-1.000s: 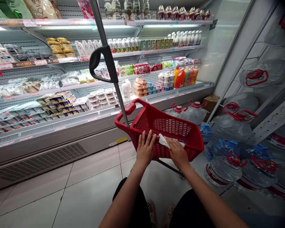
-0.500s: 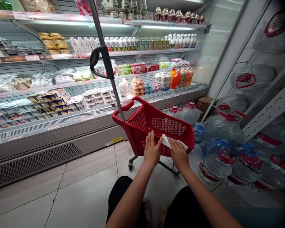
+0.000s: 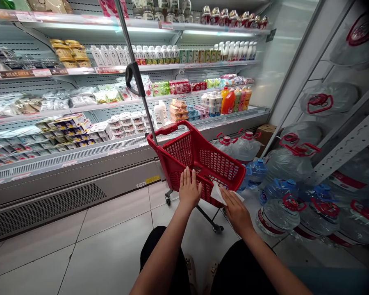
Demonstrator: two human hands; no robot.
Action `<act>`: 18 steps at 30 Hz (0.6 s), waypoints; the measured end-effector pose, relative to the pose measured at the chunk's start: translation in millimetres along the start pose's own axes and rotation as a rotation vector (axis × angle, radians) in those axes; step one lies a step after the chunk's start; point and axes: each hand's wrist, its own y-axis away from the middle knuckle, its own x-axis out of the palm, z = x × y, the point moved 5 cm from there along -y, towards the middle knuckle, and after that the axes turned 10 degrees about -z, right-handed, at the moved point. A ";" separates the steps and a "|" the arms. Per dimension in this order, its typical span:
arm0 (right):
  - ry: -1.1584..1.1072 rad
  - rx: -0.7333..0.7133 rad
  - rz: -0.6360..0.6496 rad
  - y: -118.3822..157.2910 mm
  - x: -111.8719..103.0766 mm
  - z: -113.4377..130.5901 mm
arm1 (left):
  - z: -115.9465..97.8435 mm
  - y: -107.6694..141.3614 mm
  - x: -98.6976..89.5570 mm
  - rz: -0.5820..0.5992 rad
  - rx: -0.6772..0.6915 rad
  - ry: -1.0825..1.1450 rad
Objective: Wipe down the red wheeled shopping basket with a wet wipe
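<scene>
Since the white tissue (image 3: 217, 194) (likely soft, light, best gripped bunched) is held by the right hand (image 3: 236, 209), the left hand (image 3: 190, 192) is flattened, unclenched, at the red cart (image 3: 196, 152).

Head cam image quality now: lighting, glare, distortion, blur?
Head view: shelf light glares bright white; head view: black shading fills the top right corner, and the water bottles at right look stretched and soft; head view: red basket, left hand and right hand read fairly sharp, with no strong motion blur.
</scene>
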 end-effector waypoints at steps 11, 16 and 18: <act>-0.112 -0.129 0.101 -3.9 14.5 -30.1 | 21.2 25.2 -19.2 0.134 0.010 -0.002; -0.033 -0.008 0.042 -9.0 16.4 -52.2 | 38.6 25.3 -19.6 0.138 -0.114 -0.034; -0.044 -0.023 0.025 -6.6 19.1 -27.8 | 40.5 25.4 -17.1 0.115 -0.163 -0.041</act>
